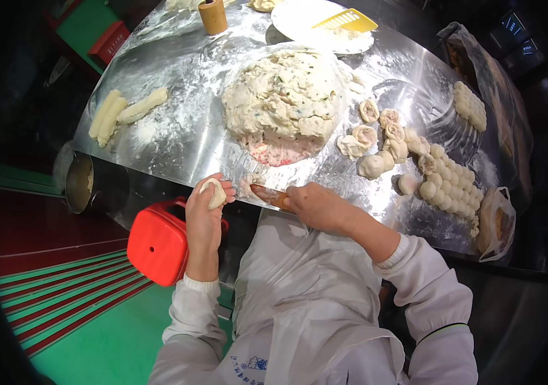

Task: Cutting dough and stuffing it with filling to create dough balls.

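Observation:
In my left hand (204, 211) lies a small piece of dough (214, 193), cupped in the palm just off the table's front edge. My right hand (316, 204) grips a flat wooden spatula (269, 195) whose tip points left over the edge. A smear of filling (251, 182) sits on the metal beside that tip. Beyond both hands rises a large mound of pale filling (286, 96) flecked with green, pinker at its near side. Right of the mound lie several open dough wrappers (369, 110) with filling showing, and rows of round dough balls (452, 185).
The steel table (187, 130) is dusted with flour. Dough rolls (108, 115) lie at left. A wooden rolling pin (213, 17) and a yellow scraper (351, 20) on a white board (293, 19) are at the back. A red plastic stool (156, 243) and metal pot (80, 185) stand below left.

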Demonstrator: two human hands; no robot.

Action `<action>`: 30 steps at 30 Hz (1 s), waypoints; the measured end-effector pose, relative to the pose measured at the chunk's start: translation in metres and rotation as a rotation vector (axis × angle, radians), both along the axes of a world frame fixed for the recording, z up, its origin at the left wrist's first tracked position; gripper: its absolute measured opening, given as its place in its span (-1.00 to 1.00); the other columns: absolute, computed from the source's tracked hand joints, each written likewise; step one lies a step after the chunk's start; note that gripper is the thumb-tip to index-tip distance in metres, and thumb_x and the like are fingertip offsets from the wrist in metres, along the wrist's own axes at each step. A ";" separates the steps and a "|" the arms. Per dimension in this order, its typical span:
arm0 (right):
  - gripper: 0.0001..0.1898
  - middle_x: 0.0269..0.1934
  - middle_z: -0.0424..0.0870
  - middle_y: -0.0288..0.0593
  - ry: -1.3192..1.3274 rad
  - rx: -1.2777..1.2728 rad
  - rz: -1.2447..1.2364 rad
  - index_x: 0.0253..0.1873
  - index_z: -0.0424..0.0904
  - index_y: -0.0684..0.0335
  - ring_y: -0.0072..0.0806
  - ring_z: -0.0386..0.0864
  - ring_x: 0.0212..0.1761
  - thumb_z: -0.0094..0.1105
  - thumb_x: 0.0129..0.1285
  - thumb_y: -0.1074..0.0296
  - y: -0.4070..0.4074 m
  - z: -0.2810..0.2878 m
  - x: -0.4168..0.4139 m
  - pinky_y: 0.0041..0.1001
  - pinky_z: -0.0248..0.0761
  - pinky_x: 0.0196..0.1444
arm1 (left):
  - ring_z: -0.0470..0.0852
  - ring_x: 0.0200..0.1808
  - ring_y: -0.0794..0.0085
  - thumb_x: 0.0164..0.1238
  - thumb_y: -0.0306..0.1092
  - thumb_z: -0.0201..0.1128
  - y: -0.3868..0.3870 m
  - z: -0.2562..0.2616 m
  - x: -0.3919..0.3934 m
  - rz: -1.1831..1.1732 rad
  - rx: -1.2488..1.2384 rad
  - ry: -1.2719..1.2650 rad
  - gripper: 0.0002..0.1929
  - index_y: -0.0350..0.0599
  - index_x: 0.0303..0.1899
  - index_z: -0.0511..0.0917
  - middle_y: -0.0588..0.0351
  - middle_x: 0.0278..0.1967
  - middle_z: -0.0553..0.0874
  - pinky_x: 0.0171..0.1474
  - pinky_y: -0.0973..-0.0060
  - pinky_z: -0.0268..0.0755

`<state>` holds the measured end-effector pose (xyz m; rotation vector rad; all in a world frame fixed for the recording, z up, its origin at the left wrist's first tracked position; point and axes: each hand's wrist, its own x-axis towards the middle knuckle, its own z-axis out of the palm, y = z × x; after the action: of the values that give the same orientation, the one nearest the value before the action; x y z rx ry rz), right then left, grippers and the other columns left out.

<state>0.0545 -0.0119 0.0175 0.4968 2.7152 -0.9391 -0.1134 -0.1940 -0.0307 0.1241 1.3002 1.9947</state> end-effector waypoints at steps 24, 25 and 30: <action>-0.90 -0.46 0.70 0.13 0.173 0.290 -0.241 -0.19 0.51 0.37 0.05 0.73 -0.39 0.04 0.29 0.48 0.013 -0.024 -0.019 -0.09 0.58 -0.33 | 0.68 -0.14 0.22 0.40 -0.37 0.26 0.065 0.004 -0.032 -0.149 -0.511 0.918 -0.64 -0.26 0.17 0.58 -0.09 -0.09 0.66 -0.01 0.36 0.54; -0.90 -0.46 0.71 0.12 0.183 0.318 -0.245 -0.20 0.52 0.36 0.04 0.73 -0.40 0.03 0.26 0.49 0.018 -0.028 -0.019 -0.10 0.59 -0.32 | 0.68 -0.14 0.22 0.40 -0.37 0.26 0.063 0.009 -0.031 -0.151 -0.514 0.921 -0.64 -0.26 0.17 0.58 -0.09 -0.09 0.66 -0.01 0.36 0.54; -0.87 -0.50 0.69 0.11 0.138 0.401 -0.213 -0.21 0.52 0.33 0.00 0.73 -0.41 0.00 0.37 0.42 0.014 -0.002 -0.007 -0.14 0.56 -0.39 | 0.59 -0.38 0.52 0.65 -0.08 0.06 0.055 0.021 -0.030 -0.109 0.050 0.138 -0.61 -0.32 0.05 0.53 0.03 -0.24 0.67 -0.37 0.63 0.41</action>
<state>0.0473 0.0020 0.0152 0.8369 3.0343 -0.4802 -0.1438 -0.1394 -0.0094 0.3551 1.3012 1.9543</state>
